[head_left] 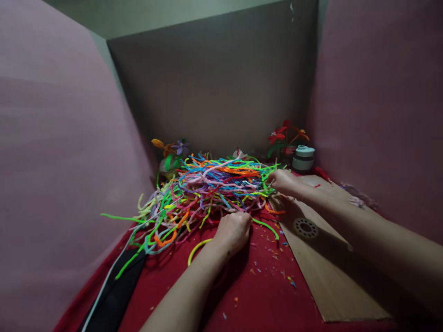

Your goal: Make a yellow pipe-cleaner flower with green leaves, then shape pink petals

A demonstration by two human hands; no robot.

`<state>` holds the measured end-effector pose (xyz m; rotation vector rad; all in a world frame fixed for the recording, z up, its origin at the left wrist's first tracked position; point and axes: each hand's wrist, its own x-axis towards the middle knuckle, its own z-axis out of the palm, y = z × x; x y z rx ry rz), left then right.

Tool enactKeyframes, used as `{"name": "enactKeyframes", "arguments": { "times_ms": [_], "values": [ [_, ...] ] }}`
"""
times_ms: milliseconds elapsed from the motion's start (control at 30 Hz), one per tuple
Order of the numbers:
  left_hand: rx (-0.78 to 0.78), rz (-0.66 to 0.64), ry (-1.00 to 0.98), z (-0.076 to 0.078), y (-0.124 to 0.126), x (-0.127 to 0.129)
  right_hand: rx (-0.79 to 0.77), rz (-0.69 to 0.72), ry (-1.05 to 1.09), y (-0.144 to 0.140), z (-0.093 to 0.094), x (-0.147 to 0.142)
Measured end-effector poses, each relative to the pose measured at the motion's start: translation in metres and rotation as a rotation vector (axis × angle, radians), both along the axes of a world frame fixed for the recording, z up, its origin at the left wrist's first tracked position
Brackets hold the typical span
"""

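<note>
A big tangled heap of coloured pipe cleaners lies on a red cloth. My left hand rests curled at the heap's near edge, fingers closed on a green pipe cleaner that trails to the right. My right hand reaches into the heap's right side, fingertips pinching strands there. A yellow pipe cleaner curves on the cloth beside my left wrist.
A brown cardboard sheet with a round perforated disc lies at right. Pipe-cleaner flowers and a small lidded jar stand at the back right; more flowers at back left. Pink walls enclose both sides. Small coloured scraps litter the cloth.
</note>
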<state>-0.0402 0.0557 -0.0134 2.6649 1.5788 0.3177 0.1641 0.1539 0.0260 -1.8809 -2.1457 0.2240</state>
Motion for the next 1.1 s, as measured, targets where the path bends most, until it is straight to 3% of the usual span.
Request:
{"name": "enactKeyframes", "arguments": {
  "times_ms": [267,567,800,1100],
  "values": [
    [0.017,-0.007,0.102,-0.002,-0.001,0.001,-0.051,0.013,-0.172,0.014,-0.014,0.002],
    [0.013,-0.022,0.137,-0.004,-0.001,0.002,-0.003,0.032,-0.1,0.026,-0.015,0.01],
    [0.001,-0.032,0.151,-0.006,-0.001,0.001,-0.036,-0.056,0.075,0.019,-0.001,0.011],
    [-0.022,-0.045,0.146,-0.005,-0.003,0.002,0.024,-0.16,0.462,0.012,0.004,0.031]
  ]
}}
